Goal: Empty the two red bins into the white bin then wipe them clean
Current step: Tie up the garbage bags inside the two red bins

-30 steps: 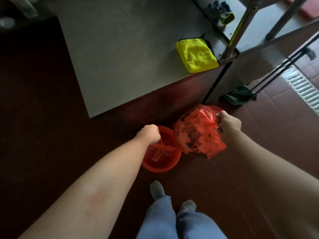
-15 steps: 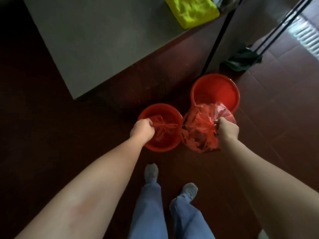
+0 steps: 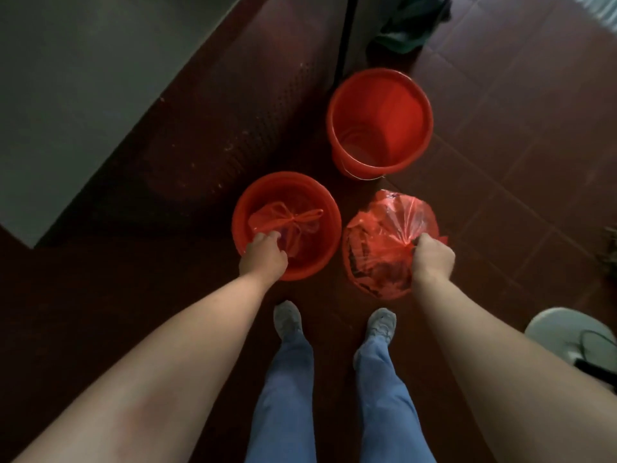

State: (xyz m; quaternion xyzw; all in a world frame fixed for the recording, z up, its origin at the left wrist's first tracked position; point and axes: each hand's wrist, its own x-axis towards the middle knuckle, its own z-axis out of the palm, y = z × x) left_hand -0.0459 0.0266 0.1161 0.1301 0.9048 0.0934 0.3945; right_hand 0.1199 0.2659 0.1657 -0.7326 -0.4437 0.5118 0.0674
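Red translucent plastic bag point(image 3: 384, 248) is clenched at its neck by the right hand point(image 3: 434, 259), while the left hand point(image 3: 263, 259) grips a knotted red bag point(image 3: 287, 222) inside the nearer round red plastic bin point(image 3: 327, 228).

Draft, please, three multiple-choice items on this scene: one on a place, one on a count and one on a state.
1. Where is the full red plastic bag that the right hand grips?
A. inside a bin
B. outside the bins, over the dark red tiled floor
C. on a table

2. How many round red plastic bins show?
A. one
B. two
C. three

3. What is the state of the farther red bin?
A. empty
B. holding a bag
C. tipped over

Answers:
1 B, it is clear of both rims.
2 B, the farther one and the nearer red bin, where the left hand grips a small tied red bag.
3 A, its bare bottom shows.
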